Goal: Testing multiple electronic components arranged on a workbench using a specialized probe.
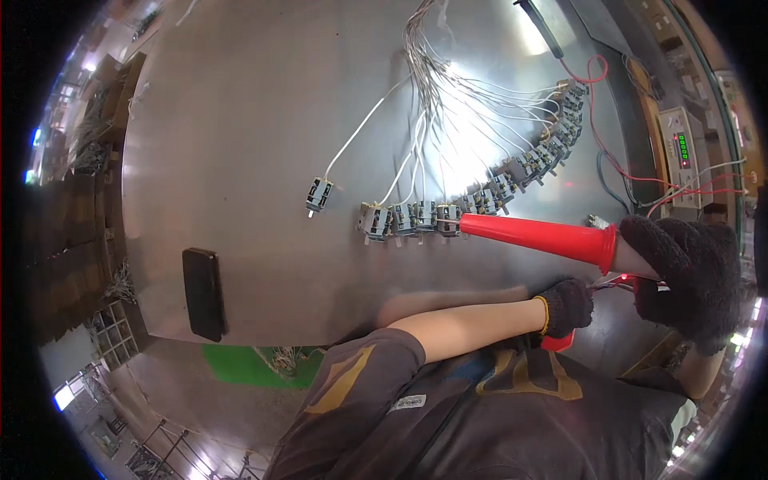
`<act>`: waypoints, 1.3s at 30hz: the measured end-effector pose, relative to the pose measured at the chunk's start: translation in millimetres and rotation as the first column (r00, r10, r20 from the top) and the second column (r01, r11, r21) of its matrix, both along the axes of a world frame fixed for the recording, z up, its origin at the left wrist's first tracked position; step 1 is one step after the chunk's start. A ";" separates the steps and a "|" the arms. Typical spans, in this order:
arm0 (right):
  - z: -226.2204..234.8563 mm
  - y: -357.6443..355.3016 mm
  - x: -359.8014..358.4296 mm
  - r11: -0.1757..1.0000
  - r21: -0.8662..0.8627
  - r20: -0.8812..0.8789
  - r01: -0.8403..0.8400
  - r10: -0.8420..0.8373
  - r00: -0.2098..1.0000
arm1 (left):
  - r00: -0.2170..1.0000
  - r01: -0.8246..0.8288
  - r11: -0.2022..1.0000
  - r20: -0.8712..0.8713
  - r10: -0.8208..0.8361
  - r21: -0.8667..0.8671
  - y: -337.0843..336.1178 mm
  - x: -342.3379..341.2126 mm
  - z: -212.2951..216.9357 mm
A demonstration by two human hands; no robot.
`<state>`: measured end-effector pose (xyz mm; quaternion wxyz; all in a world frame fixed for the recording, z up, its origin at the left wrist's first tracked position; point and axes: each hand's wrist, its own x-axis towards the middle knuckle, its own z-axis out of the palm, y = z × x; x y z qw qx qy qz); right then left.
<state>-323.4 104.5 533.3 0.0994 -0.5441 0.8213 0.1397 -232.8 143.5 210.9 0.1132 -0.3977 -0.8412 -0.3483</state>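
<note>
My right hand [694, 268], in a dark knit glove, is wrapped round the thick end of a red tapered test probe [536, 240]. The probe's thin metal tip points left and meets one of the small grey and black switch blocks [448, 219]. My left hand [570, 306], gloved too, is closed near my body, below the probe. A red object [558, 342] sticks out from under it; its shape is mostly hidden. Several switch blocks stand in a curved row, each on a white wire. One switch block [318, 194] lies apart to the left.
A bundle of white wires [424, 72] runs to the far edge of the metal table [240, 120]. A dark phone [205, 294] lies at left. A black probe [542, 30] with a red lead lies at far right, near a meter with green digits [680, 148].
</note>
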 end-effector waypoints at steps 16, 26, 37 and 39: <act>12.3 10.0 5.2 0.989 0.145 -0.092 -0.030 0.044 0.995 | 0.998 0.051 0.998 0.041 -0.049 -0.045 3.9 -0.9 -1.0; -7.8 0.8 14.8 0.994 0.073 -0.073 0.081 -0.075 0.995 | 0.999 0.032 0.999 0.035 -0.031 -0.009 5.6 -0.4 -6.2; -10.9 32.1 6.0 1.000 -0.022 -0.099 0.019 -0.021 0.995 | 0.991 0.132 0.990 0.046 -0.129 -0.057 11.8 -3.0 -10.0; -12.8 30.3 6.3 1.000 -0.024 -0.094 0.016 -0.018 0.995 | 0.995 0.094 0.992 0.026 -0.093 -0.081 13.2 -1.9 -8.1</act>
